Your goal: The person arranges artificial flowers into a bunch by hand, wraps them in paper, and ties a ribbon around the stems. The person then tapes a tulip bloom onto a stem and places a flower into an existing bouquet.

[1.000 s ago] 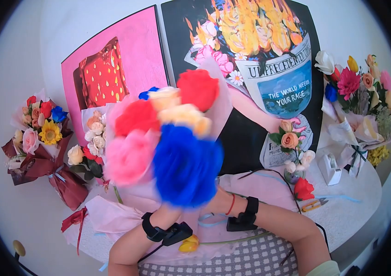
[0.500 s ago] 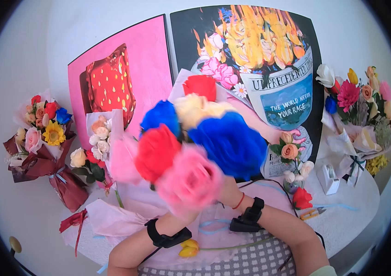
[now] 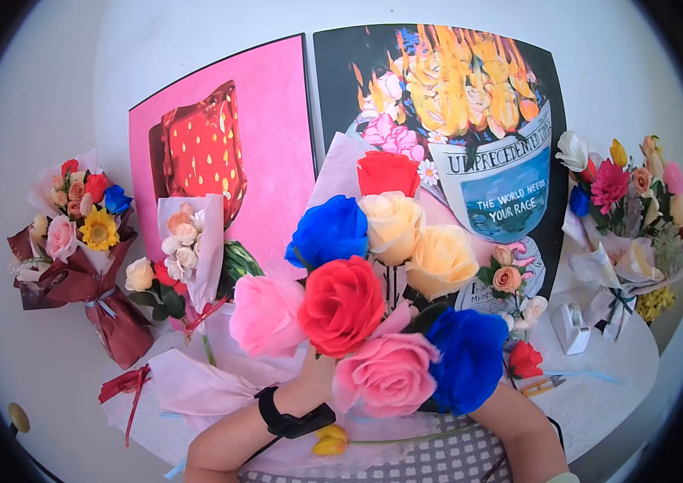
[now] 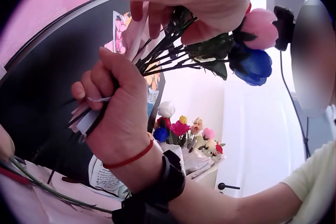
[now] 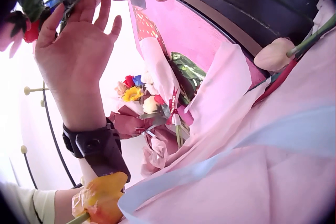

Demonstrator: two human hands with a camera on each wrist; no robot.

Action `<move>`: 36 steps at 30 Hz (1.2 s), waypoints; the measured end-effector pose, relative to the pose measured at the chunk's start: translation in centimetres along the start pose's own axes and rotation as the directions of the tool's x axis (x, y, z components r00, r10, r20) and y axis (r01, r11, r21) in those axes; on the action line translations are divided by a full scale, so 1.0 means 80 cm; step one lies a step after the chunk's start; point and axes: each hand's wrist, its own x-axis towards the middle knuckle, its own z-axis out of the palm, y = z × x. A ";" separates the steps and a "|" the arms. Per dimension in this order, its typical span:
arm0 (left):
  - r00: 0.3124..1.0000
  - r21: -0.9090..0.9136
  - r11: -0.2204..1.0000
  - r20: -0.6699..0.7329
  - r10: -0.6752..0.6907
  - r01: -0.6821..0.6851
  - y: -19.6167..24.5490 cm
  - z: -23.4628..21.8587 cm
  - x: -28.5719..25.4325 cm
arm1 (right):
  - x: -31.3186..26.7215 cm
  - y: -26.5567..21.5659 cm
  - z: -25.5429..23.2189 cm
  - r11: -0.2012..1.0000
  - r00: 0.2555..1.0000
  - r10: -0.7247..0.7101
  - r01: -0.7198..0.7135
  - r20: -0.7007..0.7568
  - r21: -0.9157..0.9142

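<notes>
A bunch of large roses, with a red rose (image 3: pixel 341 306), a pink rose (image 3: pixel 386 374) and a blue rose (image 3: pixel 466 358), faces the head camera. My right hand (image 4: pixel 123 103) grips its stems (image 4: pixel 168 58) low down, with pale paper and ribbon in the grip; the blooms hide this hand in the head view. My left hand (image 5: pixel 76 56) has its palm showing and its fingers extended against the stems, nearer the blooms. In the head view, part of the left hand (image 3: pixel 311 385) shows below the flowers.
Pink paper (image 3: pixel 197 382) and a yellow tulip (image 3: pixel 330 440) lie on the table. Wrapped bouquets stand left (image 3: pixel 108 314) and right (image 3: pixel 619 266). A white tape dispenser (image 3: pixel 571 328) and a fallen red rose (image 3: pixel 526 360) are at the right. Paintings stand behind.
The bunch has turned and its front blooms have come lower and to the right. The blue rose at the right now covers the right wrist. The head view has shifted slightly.
</notes>
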 end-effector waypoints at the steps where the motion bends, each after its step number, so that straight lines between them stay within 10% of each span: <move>1: 0.996 -0.028 0.998 -0.083 0.046 -0.048 0.000 -0.001 0.001 | -0.011 0.003 -0.002 1.000 1.000 -0.005 0.005 -0.008 0.000; 5: 0.890 -0.090 0.963 -0.413 0.195 -0.253 0.000 -0.011 0.006 | -0.039 0.007 -0.008 1.000 0.999 -0.028 0.028 -0.037 0.006; 10: 0.594 -0.072 0.865 -0.754 0.279 -0.496 0.009 -0.031 0.021 | -0.027 0.001 0.006 0.998 0.995 -0.053 0.054 -0.085 0.012; 13: 0.538 0.037 0.820 -0.737 0.408 -0.571 0.049 -0.076 0.025 | -0.006 0.003 0.007 0.997 0.992 -0.065 0.068 -0.112 0.025; 19: 0.586 0.179 0.777 -0.561 0.585 -0.603 0.097 -0.104 0.003 | 0.090 -0.018 0.028 0.996 0.986 -0.069 0.077 -0.151 0.052; 21: 0.747 0.560 0.703 -0.208 0.631 -0.438 0.127 -0.099 -0.003 | 0.089 -0.016 0.031 0.995 0.985 -0.072 0.083 -0.156 0.064; 23: 0.783 0.635 0.662 -0.141 0.607 -0.399 0.153 -0.093 0.007 | 0.090 -0.023 0.035 0.994 0.985 -0.072 0.085 -0.159 0.075; 25: 0.817 0.698 0.613 -0.070 0.573 -0.370 0.163 -0.092 0.022 | 0.088 -0.044 0.039 0.653 0.951 -0.295 0.132 -0.091 -0.745; 26: 0.860 0.698 0.611 0.013 0.511 -0.374 0.165 -0.091 0.029 | 0.092 -0.029 0.034 0.607 0.941 -0.287 0.031 -0.182 -0.794; 30: 0.902 0.692 0.620 0.108 0.418 -0.370 0.158 -0.094 0.052 | 0.099 -0.026 0.035 0.886 0.918 -0.213 0.038 -0.334 -0.462; 36: 0.907 0.504 0.783 0.001 0.421 -0.364 0.147 -0.086 0.055 | 0.106 -0.025 0.032 0.863 0.934 -0.240 0.082 -0.263 -0.498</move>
